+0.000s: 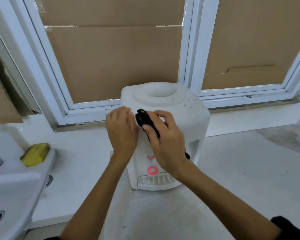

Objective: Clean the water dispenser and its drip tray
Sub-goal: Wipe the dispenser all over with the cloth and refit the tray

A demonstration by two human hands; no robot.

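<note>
White counter under cardboard-covered windows, sink cut off at left. Right hand grips a black cloth on the water dispenser; left hand rests loosely beside it, both hiding the taps above the drip tray.

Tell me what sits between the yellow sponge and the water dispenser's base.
Nothing: in the head view only bare white counter runs from the yellow sponge, on the sink's edge, to the water dispenser; the left forearm passes above it nearer the camera.
</note>
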